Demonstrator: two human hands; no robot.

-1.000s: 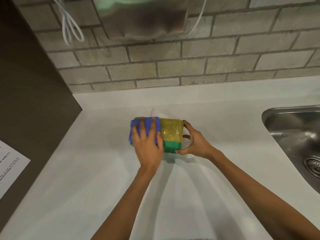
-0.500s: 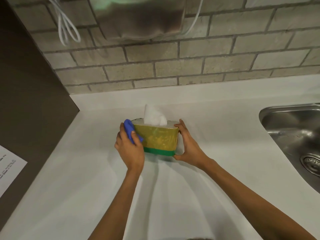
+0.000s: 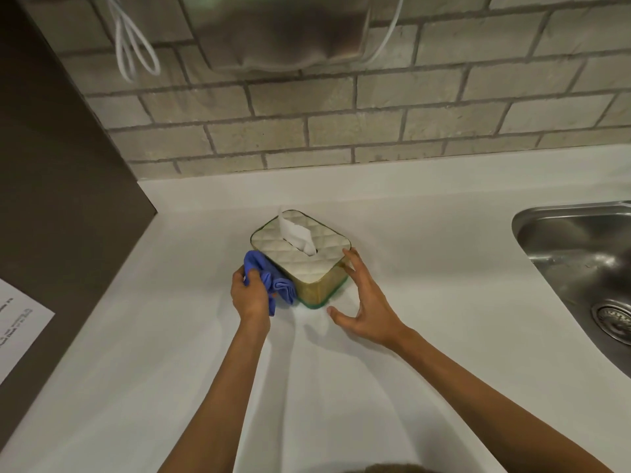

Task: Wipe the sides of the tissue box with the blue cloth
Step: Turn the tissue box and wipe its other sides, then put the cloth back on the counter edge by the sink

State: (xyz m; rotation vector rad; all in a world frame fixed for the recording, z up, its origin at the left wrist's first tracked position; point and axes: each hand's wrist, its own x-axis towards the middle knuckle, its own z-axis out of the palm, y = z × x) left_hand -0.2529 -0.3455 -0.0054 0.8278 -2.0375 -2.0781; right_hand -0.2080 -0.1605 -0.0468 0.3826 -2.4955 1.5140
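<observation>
At frame centre the tissue box [image 3: 302, 259] now stands turned corner-on, the left hand [image 3: 248, 297] clutching the bunched blue cloth [image 3: 273, 279] against its left side, the spread right hand [image 3: 363, 307] steadying it, so another side gets wiped.

This looks like a kitchen or a washroom corner; which of the two cannot be told. A steel sink [image 3: 580, 264] with a round drain [image 3: 614, 317] is set into a smooth white desk [image 3: 426, 233]. Behind the sink runs a wall of pale brick tiles [image 3: 341, 131]. Left of the sink, higher on that wall, hang a metal casing [image 3: 280, 32] and looped white cables [image 3: 131, 46].
</observation>
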